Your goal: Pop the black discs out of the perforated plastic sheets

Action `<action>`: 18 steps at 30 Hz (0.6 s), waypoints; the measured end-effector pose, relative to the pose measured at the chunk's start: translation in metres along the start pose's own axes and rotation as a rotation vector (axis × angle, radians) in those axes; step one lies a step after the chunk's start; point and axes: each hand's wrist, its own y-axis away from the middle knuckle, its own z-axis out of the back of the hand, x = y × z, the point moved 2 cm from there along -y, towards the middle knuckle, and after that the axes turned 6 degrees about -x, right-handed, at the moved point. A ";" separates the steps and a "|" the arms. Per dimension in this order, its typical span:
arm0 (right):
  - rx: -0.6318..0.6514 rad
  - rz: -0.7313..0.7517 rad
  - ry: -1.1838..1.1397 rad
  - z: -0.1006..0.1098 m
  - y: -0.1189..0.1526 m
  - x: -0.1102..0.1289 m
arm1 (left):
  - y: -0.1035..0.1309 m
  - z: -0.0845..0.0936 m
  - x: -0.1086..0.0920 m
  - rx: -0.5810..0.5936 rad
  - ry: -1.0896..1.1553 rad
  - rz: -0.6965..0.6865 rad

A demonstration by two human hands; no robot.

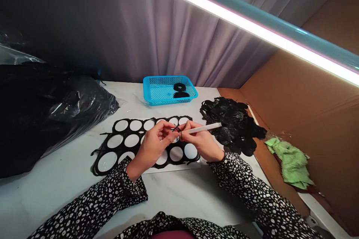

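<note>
Pinching a thin black cord in the left hand, gripped one slim whitish stick in the right hand, both holds narrow and close together. Partly hid, beneath the grip, three rows of black-edged white circles; counted six in the far row, but could not tell the total. Beyond, saw two black rings in one blue perforated basket; rightward, one uncountable black pile and one green cloth; leftward, one cut-off plastic bag.
</note>
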 end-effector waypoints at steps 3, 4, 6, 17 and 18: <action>-0.026 0.231 0.293 -0.003 0.005 0.001 | 0.001 -0.004 0.000 0.000 -0.050 -0.035; -0.036 0.268 0.347 -0.004 0.007 0.001 | 0.000 -0.004 0.000 -0.010 -0.058 -0.036; -0.052 0.262 0.370 -0.004 0.008 0.002 | -0.002 -0.003 0.002 -0.015 -0.027 -0.018; 0.082 -0.264 -0.325 0.010 0.003 -0.011 | -0.010 0.006 0.001 0.095 0.256 0.038; 0.092 -0.296 -0.362 0.011 0.003 -0.013 | -0.010 0.007 0.002 0.097 0.256 0.039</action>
